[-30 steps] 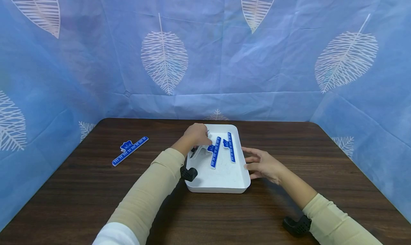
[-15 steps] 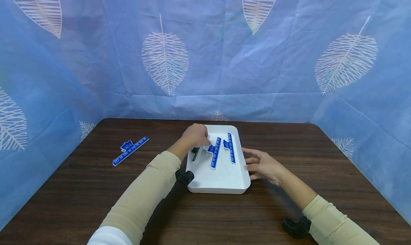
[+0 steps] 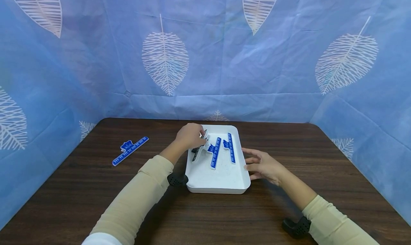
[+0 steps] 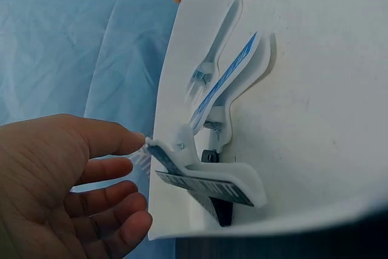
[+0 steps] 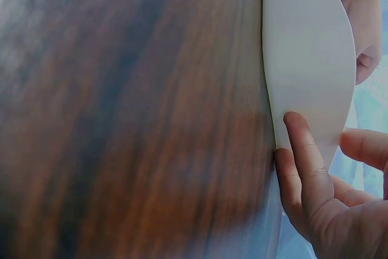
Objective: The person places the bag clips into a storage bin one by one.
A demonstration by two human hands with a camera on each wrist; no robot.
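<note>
Inside the white tray [image 3: 221, 182] lie two blue piano-key clips, one [image 3: 216, 153] in the middle and one [image 3: 231, 148] to its right. A clip with a black piano-key strip [image 4: 209, 186] sits at the tray's left side, partly over another dark clip [image 4: 223, 211]. My left hand [image 3: 191, 135] is beside this upper clip, fingertips at its handle, fingers loosely bent and not visibly pinching it. My right hand [image 3: 264, 166] rests against the tray's right side, its fairly straight fingers [image 5: 306, 156] on the outer wall and the thumb at the rim.
Another blue piano-key clip [image 3: 130, 151] lies on the dark wooden table [image 3: 273, 213], left of the tray. Blue cloth with white leaf patterns [image 3: 205, 59] hangs behind and at both sides. Each wrist wears a black camera [image 3: 297, 227].
My left hand has drawn slightly left, uncovering more of the black-strip clip by its fingertips. The right hand and the tray stay in place.
</note>
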